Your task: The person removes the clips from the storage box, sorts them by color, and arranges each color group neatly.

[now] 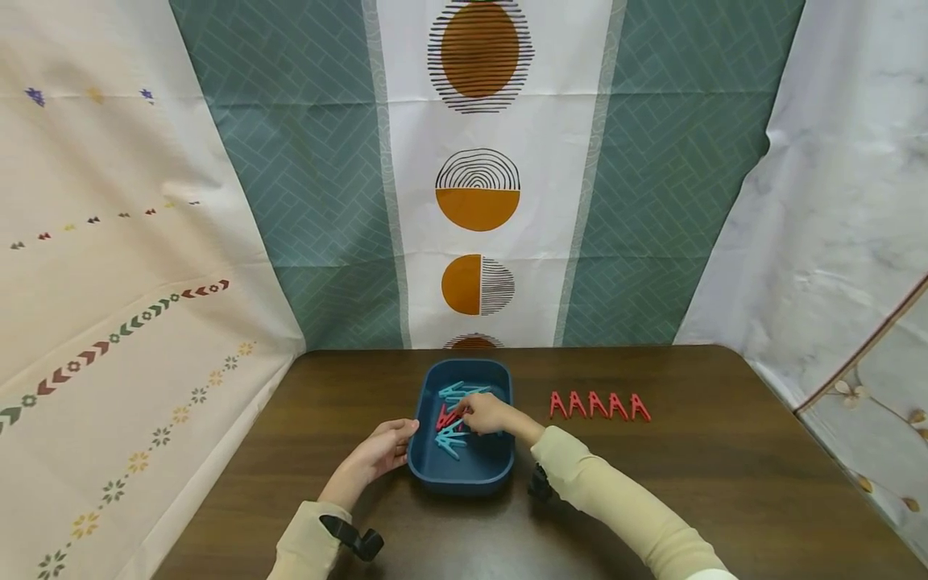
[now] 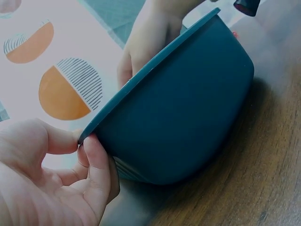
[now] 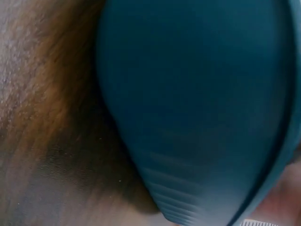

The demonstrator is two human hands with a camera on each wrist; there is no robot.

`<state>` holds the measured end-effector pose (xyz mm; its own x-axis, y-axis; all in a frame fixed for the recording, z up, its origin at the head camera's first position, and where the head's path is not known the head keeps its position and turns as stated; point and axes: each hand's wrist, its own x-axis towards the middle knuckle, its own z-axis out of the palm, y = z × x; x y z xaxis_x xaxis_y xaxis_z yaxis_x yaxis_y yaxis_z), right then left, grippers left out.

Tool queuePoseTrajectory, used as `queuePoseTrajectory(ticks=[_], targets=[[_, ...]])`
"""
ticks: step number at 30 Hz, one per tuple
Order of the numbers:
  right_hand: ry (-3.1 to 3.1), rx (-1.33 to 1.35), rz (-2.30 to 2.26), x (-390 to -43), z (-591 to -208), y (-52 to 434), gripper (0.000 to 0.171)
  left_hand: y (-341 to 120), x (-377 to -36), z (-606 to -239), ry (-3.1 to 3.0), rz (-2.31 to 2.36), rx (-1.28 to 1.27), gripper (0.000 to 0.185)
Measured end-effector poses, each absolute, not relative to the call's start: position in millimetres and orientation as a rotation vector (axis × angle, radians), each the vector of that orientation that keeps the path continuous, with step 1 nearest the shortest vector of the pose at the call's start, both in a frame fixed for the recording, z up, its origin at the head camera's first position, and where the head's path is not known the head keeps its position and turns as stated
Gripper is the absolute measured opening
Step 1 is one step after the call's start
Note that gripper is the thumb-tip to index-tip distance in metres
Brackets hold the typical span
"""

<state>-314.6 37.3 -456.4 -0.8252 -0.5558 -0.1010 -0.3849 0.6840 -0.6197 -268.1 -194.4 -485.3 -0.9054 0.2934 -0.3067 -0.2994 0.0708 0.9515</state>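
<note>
A dark blue oval plastic tub (image 1: pixel 461 471) sits at lower centre of the dark wooden desk (image 1: pixel 725 483), holding light blue clothes pegs (image 1: pixel 453 439) and a red clothes peg (image 1: pixel 445 417). The right hand (image 1: pixel 487 413) reaches inside, its grip pinching the red one. The left hand (image 1: pixel 383 451) pinches the tub's left rim. Five red pegs (image 1: pixel 598 405) stand in a row to the right. Patterned curtains (image 1: pixel 478 177) hang behind.

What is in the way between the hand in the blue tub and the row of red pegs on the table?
Only the blue tub's own right wall. The right hand is down among the red and blue pegs inside it. Past that wall, the brown table looks bare up to the row of red pegs.
</note>
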Motion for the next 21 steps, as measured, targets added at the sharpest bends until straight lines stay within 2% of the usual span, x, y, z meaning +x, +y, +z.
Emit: queuePoseTrajectory(ticks=[11,21], targets=[[2.648,-0.790,-0.788,-316.1,-462.4,34.1,0.028,-192.0,-269.4,-486.4,1.962,1.874,-0.037,0.044],[2.716,-0.990,-0.675,-318.5,-463.6,36.9,0.016,-191.2,-269.5,-486.0,1.957,1.874,-0.040,0.044]])
